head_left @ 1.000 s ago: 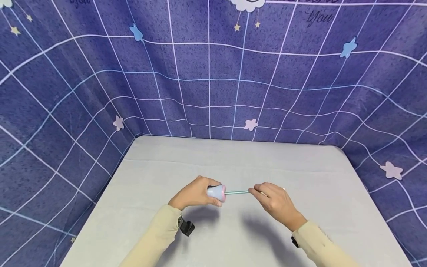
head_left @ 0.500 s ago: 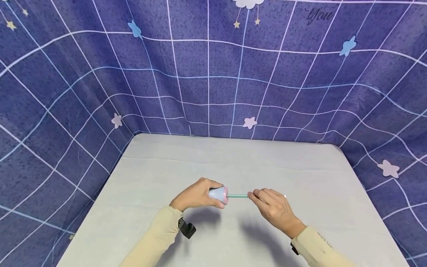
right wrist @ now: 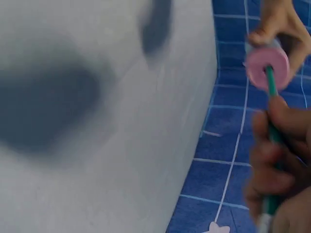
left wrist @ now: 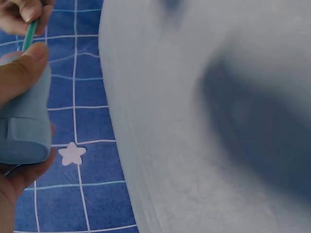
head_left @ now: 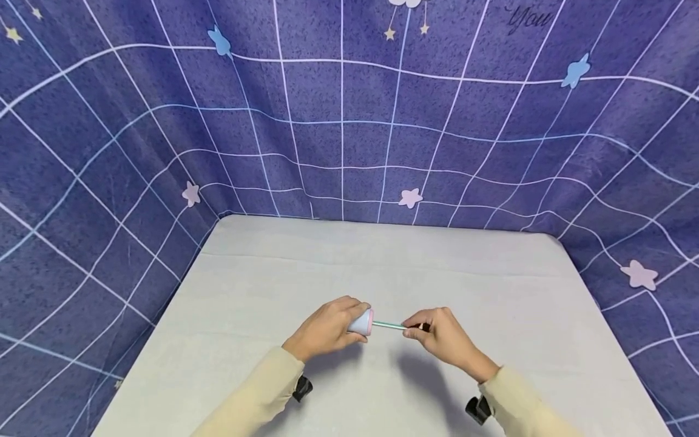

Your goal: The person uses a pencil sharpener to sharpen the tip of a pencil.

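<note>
My left hand (head_left: 330, 328) grips a pale blue pencil sharpener (head_left: 360, 322) with a pink end, held above the table. In the left wrist view the thumb lies along the body of the sharpener (left wrist: 26, 124). A green pencil (head_left: 389, 325) runs from the pink end to my right hand (head_left: 445, 340), which pinches it between thumb and fingers. The right wrist view shows the pencil (right wrist: 271, 83) entering a dark hole in the middle of the pink face (right wrist: 256, 75). Its tip is hidden inside.
Below both hands lies a table with a white cloth (head_left: 273, 261), where their shadows fall. A purple-blue curtain (head_left: 349, 145) with grid lines and stars stands behind and along both sides. A black wrist camera (head_left: 478, 410) sits at the right cuff; another (head_left: 302, 388) is at the left.
My right hand has rolled over around the pencil, so its thumb side now shows. My left hand has turned slightly and shifted a little right with the sharpener. The pencil stays in the hole.
</note>
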A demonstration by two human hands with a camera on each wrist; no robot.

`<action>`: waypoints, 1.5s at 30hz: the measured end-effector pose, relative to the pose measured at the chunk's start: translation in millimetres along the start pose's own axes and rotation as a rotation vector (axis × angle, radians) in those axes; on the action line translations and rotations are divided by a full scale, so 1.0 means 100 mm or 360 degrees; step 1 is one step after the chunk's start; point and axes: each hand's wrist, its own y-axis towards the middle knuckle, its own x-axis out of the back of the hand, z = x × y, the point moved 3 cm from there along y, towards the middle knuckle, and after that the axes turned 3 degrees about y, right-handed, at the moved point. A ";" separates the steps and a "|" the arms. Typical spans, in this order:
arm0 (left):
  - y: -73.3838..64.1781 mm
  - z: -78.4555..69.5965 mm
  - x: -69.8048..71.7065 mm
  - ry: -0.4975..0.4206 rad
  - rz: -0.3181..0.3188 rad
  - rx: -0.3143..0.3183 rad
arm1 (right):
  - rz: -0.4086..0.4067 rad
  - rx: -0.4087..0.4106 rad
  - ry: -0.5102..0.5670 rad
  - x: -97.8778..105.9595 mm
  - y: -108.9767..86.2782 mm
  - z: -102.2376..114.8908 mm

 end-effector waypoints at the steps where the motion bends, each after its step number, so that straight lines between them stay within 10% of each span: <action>1: -0.01 0.00 -0.01 0.0015 -0.0005 0.0002 | 0.0064 -0.0095 0.0051 0.00 0.01 -0.02; 6: 0.00 0.06 0.00 -0.0066 -0.0005 0.0138 | 0.0077 -0.0062 -0.0068 -0.03 0.05 -0.03; 16: 0.01 0.20 0.10 -0.0637 0.0123 0.0402 | -0.0683 0.0949 -0.1125 -0.04 0.03 0.10; 22: 0.02 0.17 0.08 -0.0842 0.0185 0.0421 | -0.0919 0.1253 -0.1244 -0.04 0.00 0.11; 28: 0.05 0.10 0.00 -0.0476 -0.0007 0.0267 | -0.0650 0.0735 -0.0836 -0.03 0.00 0.08; 36: 0.06 0.04 -0.06 0.0155 -0.0362 -0.0122 | 0.0140 -0.0381 0.0374 0.08 0.19 -0.11; 40: 0.07 0.06 -0.03 0.0246 -0.0364 -0.0083 | 0.0211 -0.0295 0.0228 0.11 0.28 -0.12; 45: 0.10 0.15 0.05 0.0111 -0.0181 0.0134 | -0.0100 0.0097 -0.0387 0.06 0.25 -0.08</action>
